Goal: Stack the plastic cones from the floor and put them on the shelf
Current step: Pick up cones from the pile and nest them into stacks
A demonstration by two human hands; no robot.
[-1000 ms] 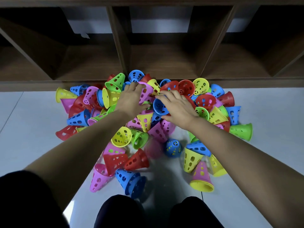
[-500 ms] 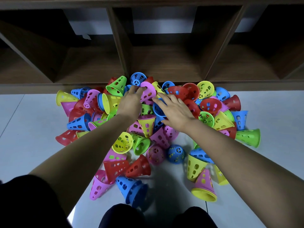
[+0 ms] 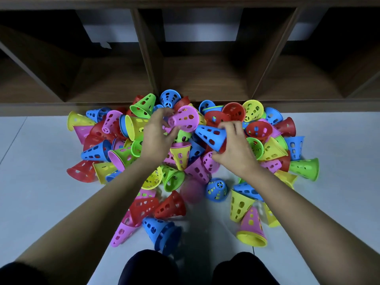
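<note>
Left hand (image 3: 156,138) grips pink cone (image 3: 185,118); right hand (image 3: 235,155) blue cone (image 3: 211,136), near shelf (image 3: 61,109).

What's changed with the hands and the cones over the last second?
The left hand has taken hold of a pink cone and lifted it off the pile. The right hand has gripped a blue cone and raised it, narrow end toward the pink one. The rest of the pile still lies on the floor in front of the shelf.
</note>
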